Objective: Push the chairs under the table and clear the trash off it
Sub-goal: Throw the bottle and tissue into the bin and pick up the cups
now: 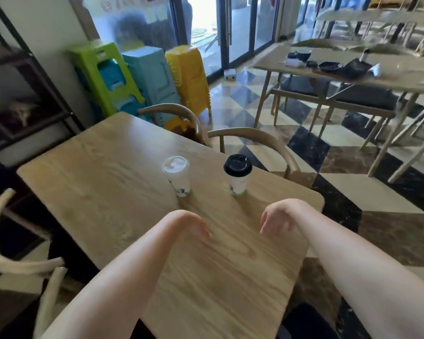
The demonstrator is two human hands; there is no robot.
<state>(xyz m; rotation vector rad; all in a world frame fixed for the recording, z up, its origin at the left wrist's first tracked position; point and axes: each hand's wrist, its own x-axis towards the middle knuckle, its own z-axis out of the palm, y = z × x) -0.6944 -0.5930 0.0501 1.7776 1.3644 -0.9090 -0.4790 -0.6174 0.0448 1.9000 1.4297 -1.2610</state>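
Two paper cups stand on the wooden table (108, 182): one with a white lid (176, 174) and one with a black lid (238, 173), side by side near the far right edge. My left hand (194, 225) hovers over the table just short of the white-lidded cup, fingers curled down and holding nothing. My right hand (278, 217) hangs near the black-lidded cup, fingers apart and empty. Two curved-back wooden chairs (257, 138) (176, 111) sit tucked along the table's far side. A pale chair (15, 260) stands out from the table at lower left.
Stacks of green, blue and yellow plastic stools (154, 77) stand by the glass doors. A second table (353, 72) with dark dishes and its chairs is at the right. A dark shelf unit (22, 99) lines the left wall. Checkered tile floor lies between the tables.
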